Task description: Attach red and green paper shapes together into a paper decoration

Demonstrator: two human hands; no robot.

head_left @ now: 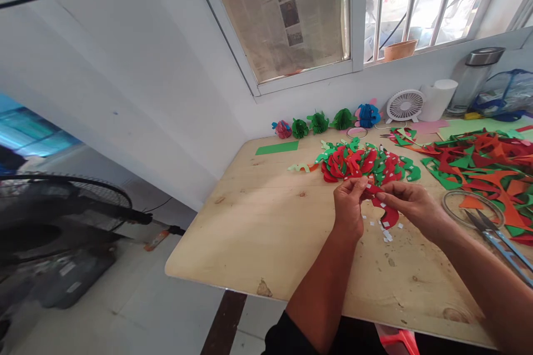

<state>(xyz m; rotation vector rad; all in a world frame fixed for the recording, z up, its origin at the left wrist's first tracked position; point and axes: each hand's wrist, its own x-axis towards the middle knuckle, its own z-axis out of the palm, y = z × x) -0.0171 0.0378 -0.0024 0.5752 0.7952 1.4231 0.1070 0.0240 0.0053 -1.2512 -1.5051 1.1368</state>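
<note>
Both hands meet over the wooden table (266,233), right of its middle. My left hand (351,202) pinches the left end of a small red cut piece (372,191). The piece's other end is between the closed fingers of my right hand (402,201). Just below them lies a curved red piece (390,216) with white squares on it, and small white paper squares (387,236) are scattered around it. Behind the hands is a heap of red and green cut shapes (347,162), many with white squares on them.
Scissors (497,238) and a tape ring (447,204) lie at the right, beside a pile of red, orange and green scraps (495,166). Along the wall stand paper ornaments (318,122), a small white fan (405,105) and a bottle (474,80). A green strip (277,148) lies back left.
</note>
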